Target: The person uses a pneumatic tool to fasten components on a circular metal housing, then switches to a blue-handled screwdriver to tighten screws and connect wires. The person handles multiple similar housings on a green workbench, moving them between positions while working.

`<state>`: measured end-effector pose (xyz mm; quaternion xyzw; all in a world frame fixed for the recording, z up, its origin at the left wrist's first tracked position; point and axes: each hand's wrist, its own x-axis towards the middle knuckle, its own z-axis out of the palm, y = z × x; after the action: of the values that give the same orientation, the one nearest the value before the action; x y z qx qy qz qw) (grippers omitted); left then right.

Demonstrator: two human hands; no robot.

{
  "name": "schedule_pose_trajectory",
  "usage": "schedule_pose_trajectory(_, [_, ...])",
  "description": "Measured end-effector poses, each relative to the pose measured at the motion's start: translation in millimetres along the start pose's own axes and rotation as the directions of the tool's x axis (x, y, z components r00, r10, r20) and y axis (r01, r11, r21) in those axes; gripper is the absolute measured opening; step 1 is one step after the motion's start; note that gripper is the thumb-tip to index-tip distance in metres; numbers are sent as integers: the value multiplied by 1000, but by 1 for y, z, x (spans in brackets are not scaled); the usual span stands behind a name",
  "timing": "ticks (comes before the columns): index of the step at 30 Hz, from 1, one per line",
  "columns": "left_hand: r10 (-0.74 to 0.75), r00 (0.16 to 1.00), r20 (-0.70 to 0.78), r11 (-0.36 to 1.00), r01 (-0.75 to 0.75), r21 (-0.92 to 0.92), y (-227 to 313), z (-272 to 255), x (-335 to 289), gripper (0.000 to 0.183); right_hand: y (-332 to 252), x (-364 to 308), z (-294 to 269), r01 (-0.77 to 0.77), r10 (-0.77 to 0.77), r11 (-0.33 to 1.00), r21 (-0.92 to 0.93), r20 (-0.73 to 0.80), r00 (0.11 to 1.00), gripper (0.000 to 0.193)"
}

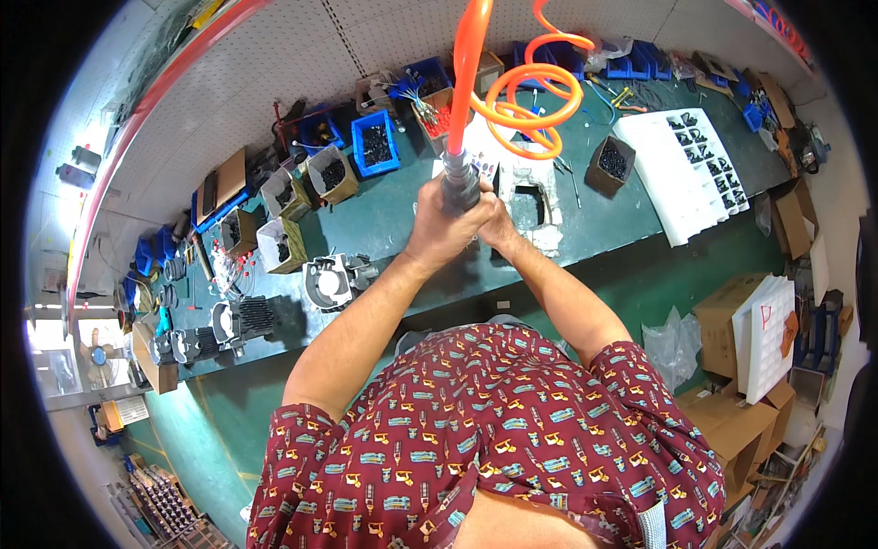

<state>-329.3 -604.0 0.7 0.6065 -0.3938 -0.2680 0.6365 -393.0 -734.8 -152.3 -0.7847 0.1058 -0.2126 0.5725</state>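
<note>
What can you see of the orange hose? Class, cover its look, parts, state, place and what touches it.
The orange hose is glossy and looks like plastic. A thick-looking, nearly straight run comes down from the picture's top edge to a grey, metal-looking fitting on the tool. To the right of that run, loose loops hang in view over the bench; whether they touch anything there is unclear. Its upper stretch leaves the picture. The left hand grips below, on the tool.

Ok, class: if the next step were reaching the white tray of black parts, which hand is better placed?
Probably the right hand: it is nearer the white tray, which lies to the person's right. The left hand is farther and wraps the dark tool.
</note>
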Motion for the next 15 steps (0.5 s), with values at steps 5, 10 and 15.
schedule_pose_trajectory(5, [101, 987, -128, 993, -109, -54, 36, -2, 10, 29, 50, 8, 6, 18, -16, 1000, 24, -79, 997, 36])
schedule_pose_trajectory(10, [154, 959, -236, 987, -160, -6, 92, -30, 25, 28, 23, -2, -5, -130, 109, 986, -106, -184, 977, 47])
schedule_pose_trajectory(15, [12, 963, -269, 946, -98, -308, 77, -25, 28, 26, -53, -32, -36, 45, -32, 998, 47, -243, 970, 46])
